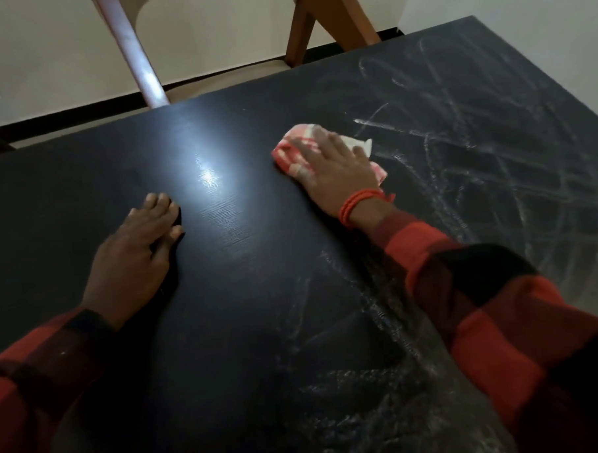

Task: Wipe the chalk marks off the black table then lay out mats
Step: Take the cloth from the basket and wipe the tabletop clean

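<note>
The black table [230, 263] fills most of the view. White chalk marks [476, 157] cover its right side, and fainter smears [346, 327] run down toward the near edge. My right hand [336, 170] presses flat on a red-and-white checked cloth [292, 151] in the middle of the table, at the left edge of the chalked area. My left hand [137, 247] rests palm down on the bare left part of the table, fingers loosely together, holding nothing. No mats are in view.
A wooden chair [303, 37] with a pale seat stands at the far edge of the table. A light-coloured pole or chair leg [136, 58] slants down to that edge. A bright light reflection sits on the table's left-centre. Pale floor lies beyond.
</note>
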